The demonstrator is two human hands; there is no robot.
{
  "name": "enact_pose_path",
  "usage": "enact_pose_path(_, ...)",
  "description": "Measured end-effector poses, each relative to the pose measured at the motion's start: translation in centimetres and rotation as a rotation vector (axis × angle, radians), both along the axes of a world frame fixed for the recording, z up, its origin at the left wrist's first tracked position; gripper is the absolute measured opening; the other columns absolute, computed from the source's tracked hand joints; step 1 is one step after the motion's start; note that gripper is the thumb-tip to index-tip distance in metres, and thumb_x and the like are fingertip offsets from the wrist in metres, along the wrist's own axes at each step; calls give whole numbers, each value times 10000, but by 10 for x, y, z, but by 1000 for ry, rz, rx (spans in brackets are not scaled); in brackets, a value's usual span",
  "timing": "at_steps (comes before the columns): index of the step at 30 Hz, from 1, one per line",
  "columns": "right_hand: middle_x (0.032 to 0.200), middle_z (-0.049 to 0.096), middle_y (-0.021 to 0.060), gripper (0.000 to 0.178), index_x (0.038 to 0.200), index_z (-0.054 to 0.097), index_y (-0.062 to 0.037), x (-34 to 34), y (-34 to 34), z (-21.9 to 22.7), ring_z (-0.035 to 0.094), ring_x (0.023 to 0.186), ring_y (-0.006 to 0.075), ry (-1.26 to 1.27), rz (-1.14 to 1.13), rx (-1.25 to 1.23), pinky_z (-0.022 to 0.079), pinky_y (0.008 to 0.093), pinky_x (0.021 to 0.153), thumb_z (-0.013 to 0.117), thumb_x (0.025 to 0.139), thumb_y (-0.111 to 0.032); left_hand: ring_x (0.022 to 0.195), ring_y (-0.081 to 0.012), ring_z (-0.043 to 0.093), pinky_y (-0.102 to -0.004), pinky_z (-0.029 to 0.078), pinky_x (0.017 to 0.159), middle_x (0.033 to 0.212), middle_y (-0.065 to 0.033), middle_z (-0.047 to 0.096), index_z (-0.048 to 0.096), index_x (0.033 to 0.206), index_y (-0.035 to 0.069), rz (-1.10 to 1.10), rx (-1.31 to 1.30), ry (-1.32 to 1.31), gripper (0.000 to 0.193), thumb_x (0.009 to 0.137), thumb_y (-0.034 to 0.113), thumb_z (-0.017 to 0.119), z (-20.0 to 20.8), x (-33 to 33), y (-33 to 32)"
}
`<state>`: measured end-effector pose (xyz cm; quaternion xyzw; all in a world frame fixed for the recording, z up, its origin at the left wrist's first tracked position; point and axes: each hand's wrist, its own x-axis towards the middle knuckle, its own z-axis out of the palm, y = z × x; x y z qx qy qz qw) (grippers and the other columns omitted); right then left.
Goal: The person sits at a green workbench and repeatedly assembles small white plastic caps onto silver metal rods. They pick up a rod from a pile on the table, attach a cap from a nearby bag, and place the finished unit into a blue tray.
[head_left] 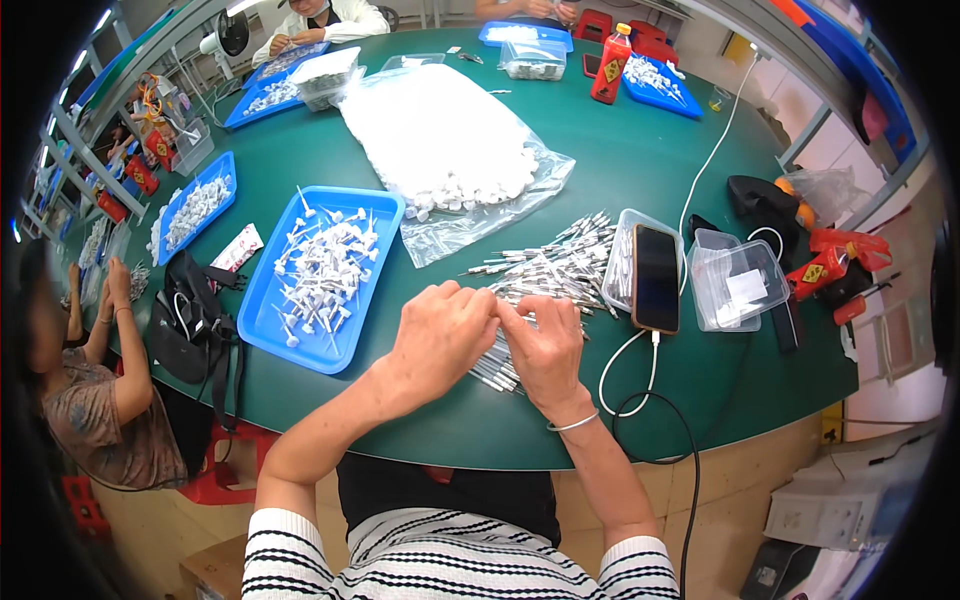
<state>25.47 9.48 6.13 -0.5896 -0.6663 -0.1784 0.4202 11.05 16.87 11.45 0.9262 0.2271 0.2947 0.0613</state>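
Observation:
My left hand (438, 332) and my right hand (546, 352) meet fingertip to fingertip above the table's near part. Both are closed in a pinch, and whatever they hold is hidden behind the fingers. Beneath and just beyond them lies a loose pile of thin, silvery metal rods (560, 258), some showing between my wrists. To the left of my left hand, a blue tray (252, 322) holds many small white caps with thin stems (325, 268). Beyond my hands lies a clear plastic bag (425, 130) full of small white pieces, some loose at its mouth.
Right of the rods, a phone (656, 280) with a white cable leans on a clear box (620, 255). Another clear box (740, 285) stands beside it. A red bottle (611, 65) stands far back. A black bag (190, 320) lies left. Co-workers sit left and across the green table (450, 440).

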Motion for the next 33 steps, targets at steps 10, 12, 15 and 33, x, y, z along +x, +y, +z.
enact_pose_path(10,829,574,66,207,919,655,-56,12,-3,9,525,775,252,345,69,12,433,362,688,723,731,-6,664,-155,644,-278,494,629,734,-132,678,683,939,-14,157,-441,-194,156,851,108,642,7,33,93)
enact_pose_path(12,835,582,73,190,890,637,-54,11,1,12,528,780,258,379,82,13,433,362,693,724,729,-1,676,-221,664,-314,503,635,752,-146,682,676,915,-17,198,-277,-274,158,841,122,655,-34,50,136)
enact_pose_path(15,842,587,77,168,873,620,-55,15,1,11,534,790,264,519,63,4,431,367,698,716,744,-5,771,-320,658,-417,503,702,809,-143,677,659,824,21,304,-107,-61,138,816,156,683,-65,77,155)
enact_pose_path(33,912,676,58,147,1026,643,10,9,0,8,624,808,105,1264,421,-187,479,236,704,622,915,-85,776,-89,632,-194,521,682,957,-83,691,631,1010,2,-93,-1662,-766,167,868,79,673,-45,-6,30)
